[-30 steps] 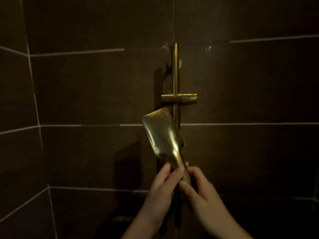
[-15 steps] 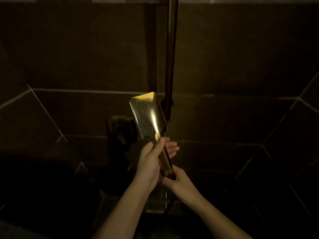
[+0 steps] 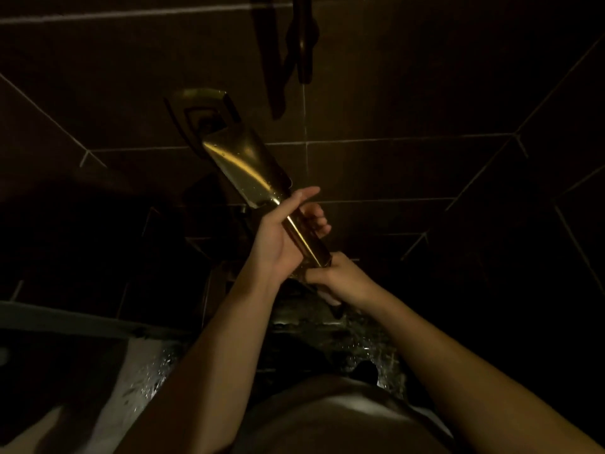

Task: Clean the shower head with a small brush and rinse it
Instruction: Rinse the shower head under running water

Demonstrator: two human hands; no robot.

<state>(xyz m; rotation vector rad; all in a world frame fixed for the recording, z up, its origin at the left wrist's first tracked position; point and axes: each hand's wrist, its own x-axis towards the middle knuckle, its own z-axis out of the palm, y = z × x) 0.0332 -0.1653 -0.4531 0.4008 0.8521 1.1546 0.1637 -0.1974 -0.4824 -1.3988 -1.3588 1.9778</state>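
Shower head (image 3: 244,165) held tilted, just below wall holder (image 3: 203,108). Left hand (image 3: 281,231) grip wraps upper handle; right hand (image 3: 340,276) grip closed on handle base. Metal, rigid, wet, prob. slippery: take it by the handle. Tiled wall (image 3: 425,93) close behind; open room toward person.

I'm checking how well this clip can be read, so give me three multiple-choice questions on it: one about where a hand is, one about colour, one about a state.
1. Where is the left hand on the shower head?
A. on the handle just below the flat head
B. on the wall tile
C. on the floor

2. What colour is the shower head?
A. white
B. gold
C. blue

3. How is the right hand?
A. open and hanging free
B. resting on the wall
C. closed round the handle's lower end

Answers: 1 A, its fingers wrap the handle there; 2 B, the metal shines gold; 3 C, its fingers curl at the handle's base.
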